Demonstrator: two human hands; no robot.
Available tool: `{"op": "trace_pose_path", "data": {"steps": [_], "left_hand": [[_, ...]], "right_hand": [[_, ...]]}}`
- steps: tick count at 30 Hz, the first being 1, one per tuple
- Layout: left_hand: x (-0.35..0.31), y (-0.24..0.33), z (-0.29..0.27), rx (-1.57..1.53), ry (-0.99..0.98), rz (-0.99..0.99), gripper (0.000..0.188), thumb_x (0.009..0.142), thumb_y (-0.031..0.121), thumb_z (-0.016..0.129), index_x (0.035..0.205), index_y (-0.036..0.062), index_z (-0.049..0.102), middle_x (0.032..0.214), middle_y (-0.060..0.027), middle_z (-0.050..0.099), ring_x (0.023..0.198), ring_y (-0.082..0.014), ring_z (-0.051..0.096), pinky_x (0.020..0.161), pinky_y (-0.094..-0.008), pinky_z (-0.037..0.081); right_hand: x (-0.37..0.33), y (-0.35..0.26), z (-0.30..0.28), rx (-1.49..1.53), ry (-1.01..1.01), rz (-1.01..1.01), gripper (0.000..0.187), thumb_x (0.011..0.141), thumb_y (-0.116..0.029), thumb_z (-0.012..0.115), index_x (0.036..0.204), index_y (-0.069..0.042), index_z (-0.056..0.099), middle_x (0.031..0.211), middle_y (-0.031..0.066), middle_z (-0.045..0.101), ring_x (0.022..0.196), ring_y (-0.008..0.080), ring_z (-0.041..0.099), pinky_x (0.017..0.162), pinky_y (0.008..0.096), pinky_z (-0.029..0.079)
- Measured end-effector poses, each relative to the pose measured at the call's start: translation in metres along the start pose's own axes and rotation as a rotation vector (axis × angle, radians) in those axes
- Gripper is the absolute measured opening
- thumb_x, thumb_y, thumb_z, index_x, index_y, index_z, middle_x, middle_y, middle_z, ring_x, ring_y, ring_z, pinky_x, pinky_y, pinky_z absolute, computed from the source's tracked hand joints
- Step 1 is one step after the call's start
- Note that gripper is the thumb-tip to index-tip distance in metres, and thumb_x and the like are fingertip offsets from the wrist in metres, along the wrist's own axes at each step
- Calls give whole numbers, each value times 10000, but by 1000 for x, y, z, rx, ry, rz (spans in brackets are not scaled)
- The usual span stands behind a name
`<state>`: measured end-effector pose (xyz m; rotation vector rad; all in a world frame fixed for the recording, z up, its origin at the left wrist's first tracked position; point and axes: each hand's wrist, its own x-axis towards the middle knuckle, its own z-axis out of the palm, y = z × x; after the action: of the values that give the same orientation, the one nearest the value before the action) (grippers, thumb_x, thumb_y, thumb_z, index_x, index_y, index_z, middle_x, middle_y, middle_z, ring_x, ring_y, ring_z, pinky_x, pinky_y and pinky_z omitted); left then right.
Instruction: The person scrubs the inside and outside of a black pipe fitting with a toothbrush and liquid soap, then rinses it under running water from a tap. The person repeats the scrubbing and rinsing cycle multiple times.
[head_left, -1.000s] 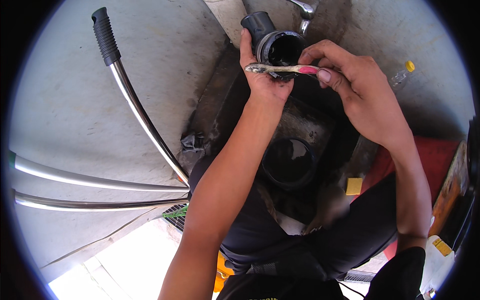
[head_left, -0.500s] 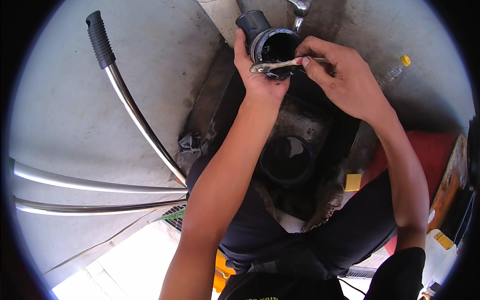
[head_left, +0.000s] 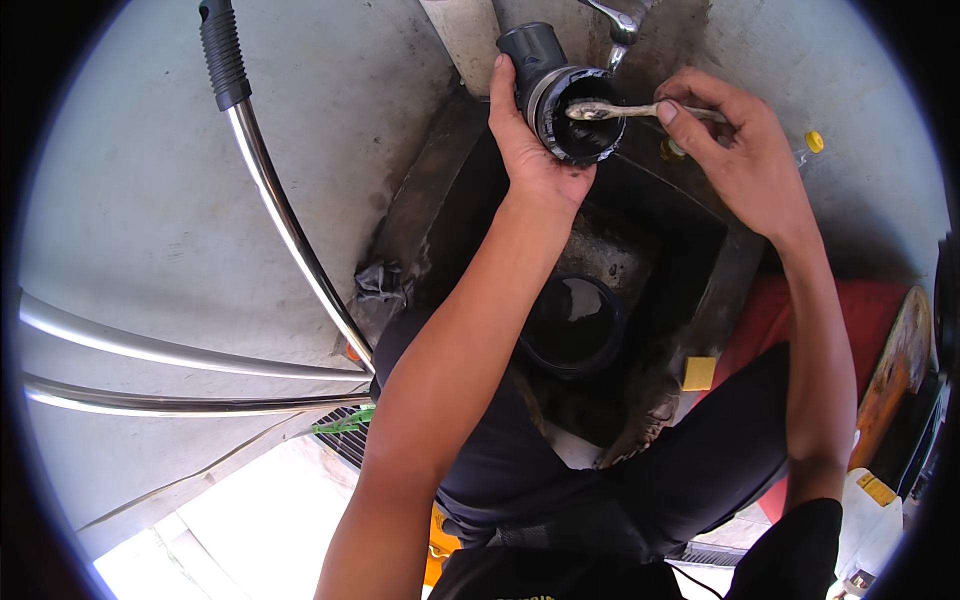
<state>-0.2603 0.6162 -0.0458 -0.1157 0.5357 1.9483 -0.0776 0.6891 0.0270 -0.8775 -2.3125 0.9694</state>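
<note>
My left hand (head_left: 540, 165) is closed round a black elbow-shaped pipe piece (head_left: 535, 52), with its round open end turned to the right. A metal band circles this end, and its rim has whitish smears. A pale, dirty toothbrush (head_left: 640, 110) is pinched between the thumb and fingers of my right hand (head_left: 725, 145). Its brush head lies over the dark mouth of the piece; whether the bristles touch the inner wall is hidden. Below both hands a round dark basin (head_left: 612, 350) sits in a dark, grimy sink pit.
A chrome faucet (head_left: 622, 30) is just beyond the pipe piece. At the right are a yellow sponge (head_left: 699, 373) and a clear bottle with a yellow cap (head_left: 814, 142). Bent metal bars (head_left: 270, 200) stand at the left. A bare foot (head_left: 650, 420) rests by the pit.
My right hand has moved right and the toothbrush head has gone from the near rim to over the opening. The pipe piece has turned slightly, and the whole view has shifted a little.
</note>
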Motion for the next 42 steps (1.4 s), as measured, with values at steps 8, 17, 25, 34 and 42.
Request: {"op": "trace_pose_path", "data": {"steps": [8, 17, 25, 34, 42], "left_hand": [[-3, 1, 2, 1, 11, 4, 599, 968, 629, 657, 1171, 66, 676, 1069, -108, 729, 984, -272, 714, 905, -450, 607], [-8, -4, 7, -20, 24, 6, 610, 925, 673, 701, 1083, 84, 712, 976, -82, 755, 900, -243, 740, 855, -419, 632], [-7, 1, 5, -34, -1, 12, 537, 1014, 572, 623, 1196, 71, 683, 1117, -110, 727, 1056, -272, 702, 961, -445, 596], [1, 7, 0, -81, -27, 45, 568, 1001, 579, 645, 1221, 56, 674, 1127, -122, 734, 1084, -281, 709, 1029, -458, 584], [5, 9, 0, -29, -20, 92, 610, 963, 653, 666, 1110, 61, 687, 1008, -100, 754, 910, -255, 737, 860, -418, 628]], "right_hand": [[4, -5, -1, -156, 32, -68, 198, 977, -245, 747, 1092, -84, 747, 908, 86, 782, 680, 175, 710, 689, 319, 538], [4, -19, 7, -101, 38, -1, 277, 1023, -342, 700, 1131, -90, 741, 915, 93, 789, 765, 247, 752, 782, 360, 568], [0, -14, 17, -45, 44, 56, 298, 1035, -380, 678, 1146, -110, 737, 997, 105, 793, 942, 284, 786, 867, 384, 572], [2, 12, 5, -23, 84, 79, 306, 1062, -346, 644, 1167, -69, 720, 940, 160, 757, 887, 323, 720, 873, 409, 548], [-23, -20, 25, -445, 99, -287, 206, 958, -87, 681, 1130, 11, 621, 972, 211, 712, 847, 388, 750, 749, 456, 592]]}}
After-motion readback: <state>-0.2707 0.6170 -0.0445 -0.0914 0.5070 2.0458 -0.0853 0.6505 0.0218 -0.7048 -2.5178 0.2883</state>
